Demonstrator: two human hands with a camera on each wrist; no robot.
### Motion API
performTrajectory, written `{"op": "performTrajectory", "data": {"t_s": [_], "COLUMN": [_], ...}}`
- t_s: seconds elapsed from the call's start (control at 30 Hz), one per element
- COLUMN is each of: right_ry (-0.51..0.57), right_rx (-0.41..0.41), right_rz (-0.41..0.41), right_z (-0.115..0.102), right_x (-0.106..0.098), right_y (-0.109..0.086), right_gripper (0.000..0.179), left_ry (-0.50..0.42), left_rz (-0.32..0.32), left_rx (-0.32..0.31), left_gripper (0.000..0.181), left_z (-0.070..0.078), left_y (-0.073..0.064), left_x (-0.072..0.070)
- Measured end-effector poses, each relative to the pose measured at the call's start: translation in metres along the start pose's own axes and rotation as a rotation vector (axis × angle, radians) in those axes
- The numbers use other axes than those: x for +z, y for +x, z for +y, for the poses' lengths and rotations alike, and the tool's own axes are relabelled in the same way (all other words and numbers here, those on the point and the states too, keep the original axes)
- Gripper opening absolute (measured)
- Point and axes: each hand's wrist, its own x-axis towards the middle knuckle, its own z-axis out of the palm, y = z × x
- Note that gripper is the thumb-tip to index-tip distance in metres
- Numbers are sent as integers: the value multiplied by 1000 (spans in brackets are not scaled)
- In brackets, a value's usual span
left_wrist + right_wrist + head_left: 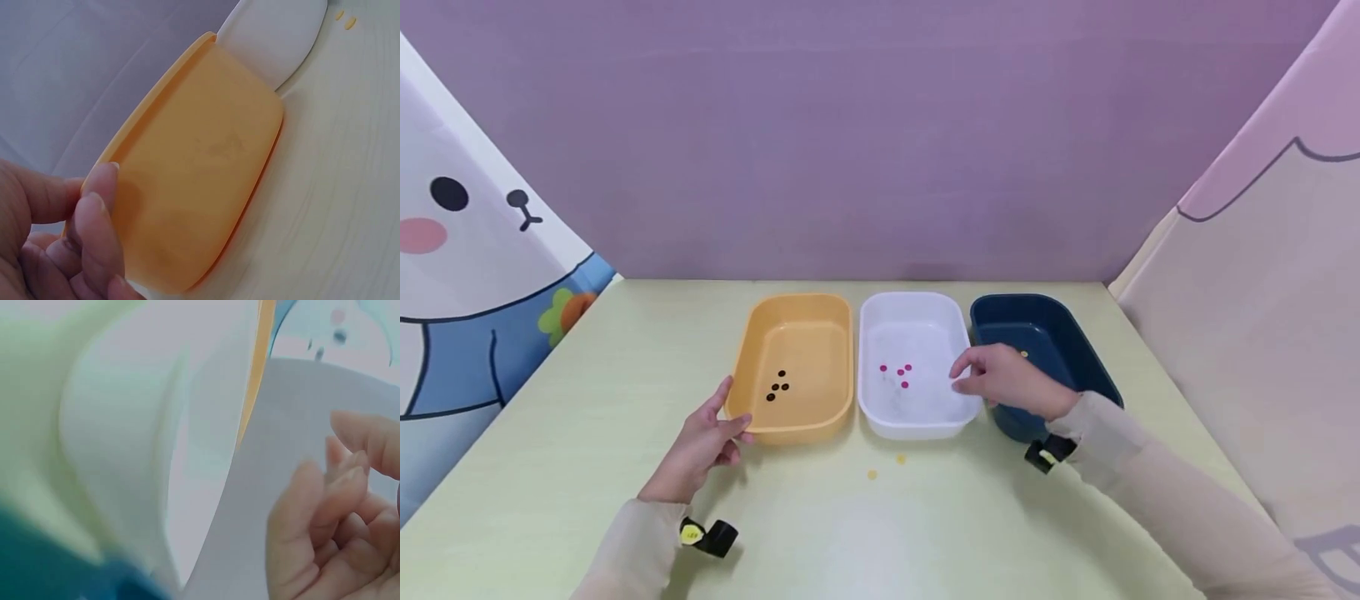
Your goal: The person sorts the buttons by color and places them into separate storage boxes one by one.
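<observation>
My left hand [703,437] grips the near left corner of the orange tub [801,412], thumb on one side of the rim and fingers on the other, as the left wrist view shows. Several small black discs [782,373] lie in that tub. My right hand [1007,379] hovers over the gap between the white tub [917,429] and the dark blue tub [1093,367]. Its fingers are loosely bent, thumb apart from the index finger, with nothing visible between them. Small pink discs [905,385] lie in the white tub. A yellow disc [1024,354] shows in the blue tub, partly behind the hand.
Two yellow discs [901,459] lie on the pale table [820,542] in front of the white tub. The three tubs stand side by side before a purple backdrop [865,150]. Printed cloth panels [460,275] flank the table on both sides.
</observation>
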Motion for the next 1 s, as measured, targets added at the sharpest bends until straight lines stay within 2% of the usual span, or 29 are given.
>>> {"op": "performTrajectory", "data": {"t_s": [0.2,0.37,0.5,0.7,0.87,1.0], "right_ry": [-22,-103,-152,-249,-214,-194], "right_rx": [-188,-275,-263,-268,-221,-182], "right_rz": [-46,-128,-178,-225,-265,-265], "right_z": [-12,-11,-6,-1,1,1], "right_x": [36,62,79,91,96,99], "right_y": [-14,-20,-18,-12,-9,-8], "right_gripper": [10,14,15,22,13,15], "left_ry": [0,7,1,-1,4,11], "left_rz": [-8,-19,-25,-23,-15,-9], "left_rx": [15,33,35,31,34,39], "left_gripper": [77,77,76,76,77,77], "left_z": [0,0,0,0,-1,-1], "left_y": [-1,-1,0,1,1,1], "left_x": [-3,-3,-2,-2,-2,-3]}}
